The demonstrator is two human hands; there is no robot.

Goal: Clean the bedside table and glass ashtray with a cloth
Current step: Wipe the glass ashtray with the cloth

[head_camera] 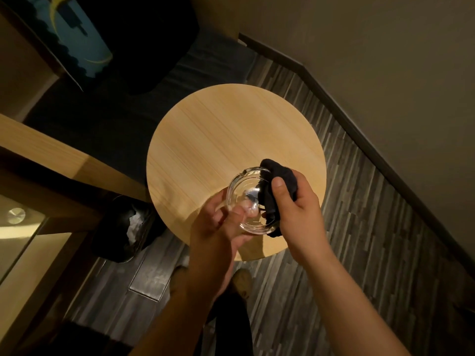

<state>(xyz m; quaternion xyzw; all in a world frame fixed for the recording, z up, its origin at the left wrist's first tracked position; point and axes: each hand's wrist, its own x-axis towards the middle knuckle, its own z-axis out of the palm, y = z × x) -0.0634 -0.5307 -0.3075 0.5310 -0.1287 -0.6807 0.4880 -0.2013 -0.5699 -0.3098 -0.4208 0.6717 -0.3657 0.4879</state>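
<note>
At the far left edge a glass panel with a round metal fitting sits below a long wooden ledge that runs diagonally toward the middle. Above it, in the upper left corner, a blue and black printed box leans against dark furniture. Lower down, just left of the table, stands a bin lined with a black bag, with white crumpled paper showing inside it. The round, light wooden bedside table fills the centre, its top bare apart from the shadows the hands cast on its near side. Above that near part, the left hand holds the clear glass ashtray tilted toward the camera, with fingers curled behind it and the thumb laid over its near rim; the ashtray is lifted off the tabletop rather than resting on it. Below the hands, a foot in a light shoe stands on the striped grey floor. Against the ashtray's right side lies the black cloth, bunched and pressed along the rim and partly into the bowl. The right hand grips this cloth firmly, thumb on top pointing away and the remaining fingers wrapped beneath, so the fist is closed around the fabric. Farther right, a dark skirting board follows the beige wall diagonally down the frame.
</note>
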